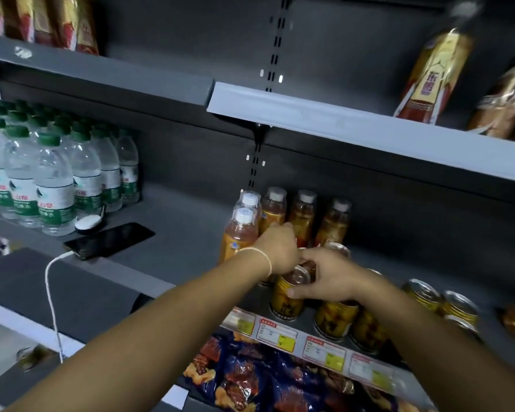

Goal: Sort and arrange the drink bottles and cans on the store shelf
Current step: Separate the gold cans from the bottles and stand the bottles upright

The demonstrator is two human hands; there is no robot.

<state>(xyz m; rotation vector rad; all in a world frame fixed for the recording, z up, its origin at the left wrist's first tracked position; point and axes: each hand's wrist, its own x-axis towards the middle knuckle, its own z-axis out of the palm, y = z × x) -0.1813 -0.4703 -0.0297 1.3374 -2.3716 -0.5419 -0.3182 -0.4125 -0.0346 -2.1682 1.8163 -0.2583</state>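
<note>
Yellow cans [336,318] and orange drink bottles [302,215] share the right part of the middle store shelf [185,221], a grey metal board that runs across the whole view. On its left end stands a big group of water bottles [55,185] with green caps and green-white labels, in several rows. Under the shelf edge lie dark blue snack bags [250,379]. On the upper shelf [339,126], at the right, stands a tall bottle [434,75] with a gold and red label; it is blurred.

The orange drink bottles have white caps and stand in a row near the back wall, with two more in front at the left end. The yellow cans have silver tops and stand in front of the bottles, near the shelf edge, and the line goes on to the right. A black phone [110,240] lies flat between the water bottles and the orange drink bottles, with a white cable [52,298] plugged in.

Both hands are close together over the cans, almost touching. The right hand [333,276] holds the front can [281,304], thumb on its side and fingers reaching behind its top. The left hand [280,245] is curled downwards just behind this can; what its fingers close on is hidden, so its grip cannot be told. Price tags [277,334] sit on the shelf edge below. A thin bracelet [262,258] is on the left wrist.
</note>
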